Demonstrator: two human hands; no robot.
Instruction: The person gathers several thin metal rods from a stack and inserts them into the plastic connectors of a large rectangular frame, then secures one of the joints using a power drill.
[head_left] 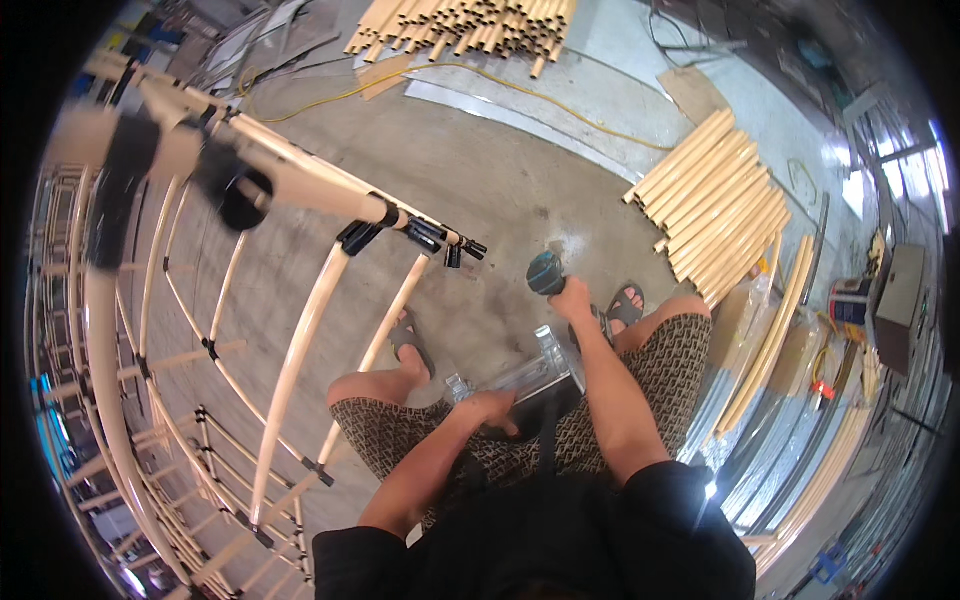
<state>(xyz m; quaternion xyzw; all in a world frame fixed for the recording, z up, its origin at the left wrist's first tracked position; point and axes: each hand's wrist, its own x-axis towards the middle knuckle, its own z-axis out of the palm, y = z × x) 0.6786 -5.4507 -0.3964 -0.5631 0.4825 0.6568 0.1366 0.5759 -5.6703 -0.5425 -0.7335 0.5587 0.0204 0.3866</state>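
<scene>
My right hand (572, 305) is closed around the grip of a dark teal and black power tool (545, 272), seemingly a cordless drill, held over the floor between my knees. Its working end is hard to make out. Across my lap lies a silvery metal bracket (551, 350) with raised ends, over a black piece (545, 408). My left hand (488, 410) grips the bracket's near left side; the fingertips are partly hidden. Left of me stands a frame of cream-coated pipes (300, 350) with black joints (362, 236), apart from both hands.
Cut cream pipes lie stacked at the right (715, 200) and in another pile (480, 25) at the far side. A yellow cable (530, 90) crosses the floor. Wrapped long metal profiles (745, 330) lie right of my leg. Pipe frame uprights crowd the left.
</scene>
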